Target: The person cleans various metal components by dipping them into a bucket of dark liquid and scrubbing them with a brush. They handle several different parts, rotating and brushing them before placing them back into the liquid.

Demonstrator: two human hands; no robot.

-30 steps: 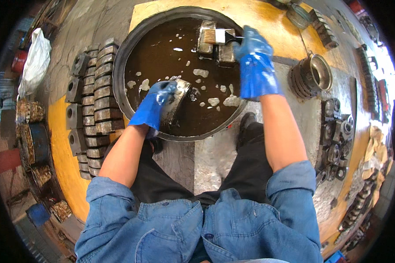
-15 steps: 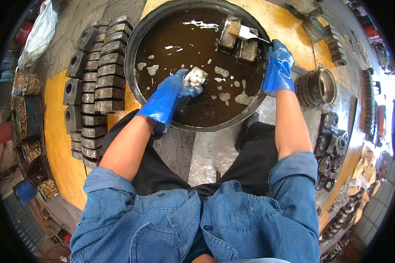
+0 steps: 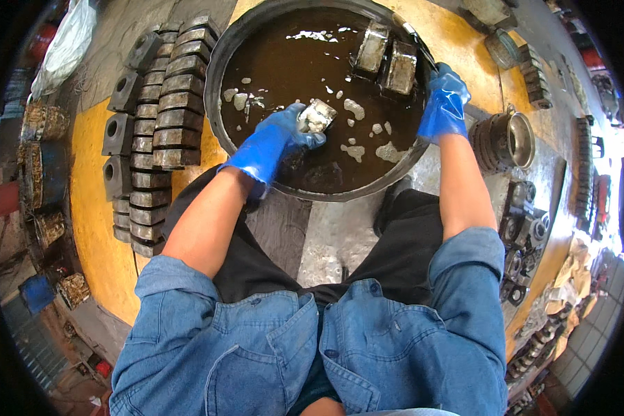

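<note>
My left hand, in a blue rubber glove, grips a foam-smeared metal block over the dark brown liquid in a round basin. My right hand, gloved the same way, is closed round the dark handle of a paintbrush at the basin's right side. The brush points up and away along the rim, its bristles near the far right edge. Beside it, two wet metal blocks, one at the left and one at the right, sit in the liquid.
Rows of metal blocks stand left of the basin, several with round holes. A ribbed metal cylinder stands at the right, with dark machine parts nearer me. A glass jar is at the far right, a white plastic bag far left.
The brush has swung from above the two blocks to the basin's far right rim, its bristles now pointing away. My left hand still holds its block, at a slightly different tilt.
</note>
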